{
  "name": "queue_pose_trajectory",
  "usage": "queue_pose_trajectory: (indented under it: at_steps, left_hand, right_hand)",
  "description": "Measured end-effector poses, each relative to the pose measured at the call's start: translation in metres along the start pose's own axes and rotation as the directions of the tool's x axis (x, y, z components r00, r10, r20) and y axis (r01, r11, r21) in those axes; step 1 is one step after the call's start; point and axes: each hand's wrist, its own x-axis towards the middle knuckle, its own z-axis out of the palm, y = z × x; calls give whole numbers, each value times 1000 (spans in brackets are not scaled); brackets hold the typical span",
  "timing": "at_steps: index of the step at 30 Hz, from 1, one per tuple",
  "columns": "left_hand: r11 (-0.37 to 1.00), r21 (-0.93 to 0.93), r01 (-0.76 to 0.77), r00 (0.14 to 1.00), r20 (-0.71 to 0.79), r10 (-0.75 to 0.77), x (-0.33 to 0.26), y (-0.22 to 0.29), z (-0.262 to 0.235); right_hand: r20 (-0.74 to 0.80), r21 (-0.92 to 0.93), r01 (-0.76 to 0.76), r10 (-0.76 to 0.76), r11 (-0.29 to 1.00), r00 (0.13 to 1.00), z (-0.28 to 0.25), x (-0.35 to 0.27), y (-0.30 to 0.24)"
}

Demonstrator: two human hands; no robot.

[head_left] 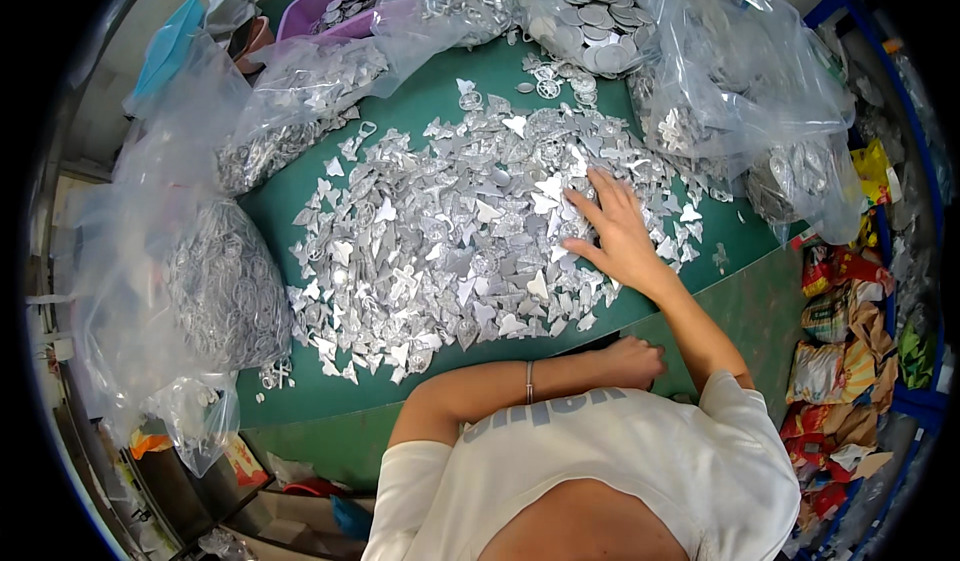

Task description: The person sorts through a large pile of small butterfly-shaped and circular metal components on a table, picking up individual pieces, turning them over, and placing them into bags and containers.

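A broad, shallow heap of small silver-coloured metal pieces (440, 231) covers the middle of the green tabletop (350, 401). Many are flat and pointed or winged in outline; a few look like anchors or rings. My right hand (622, 236) rests on the heap's right part, open, its fingers spread and touching the pieces. My left forearm, with a thin bracelet (530, 383) at the wrist, lies across in front of my chest along the near edge. My left hand (634, 363) is curled closed beside my right forearm; what its fingers hold, if anything, is hidden.
Clear plastic bags of metal pieces ring the heap: ring-like parts (225, 286) at left, round discs (595, 26) at the back, more bags (730, 81) at right. A purple bin (318, 6) stands behind. Colourful packages (835, 351) fill a blue-framed rack at far right.
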Motion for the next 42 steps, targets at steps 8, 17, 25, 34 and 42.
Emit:
queue_pose_trajectory:
  at_steps: [8,17,25,34,42]
  left_hand:
    - [999,-30,18,999,-36,-19,-3,3,-3]
    - [962,-266,61,986,-136,-100,-17,20,-48]
    - [917,-399,19,918,-356,-174,-45,20,-78]
    - [800,-599,-28,619,-639,-457,-67,-15,-134]
    - [872,-489,32,285,-831,-477,-92,-41,-148]
  right_hand:
    - [51,124,124,-131,984,990,-6,-27,-29]
    - [-149,285,27,17,958,989,-18,18,15]
    - [-1,239,137,-141,961,990,5,17,-3]
    - [-236,224,-70,124,972,964,-8,64,44]
    - [-209,-269,-101,44,958,977,18,78,38]
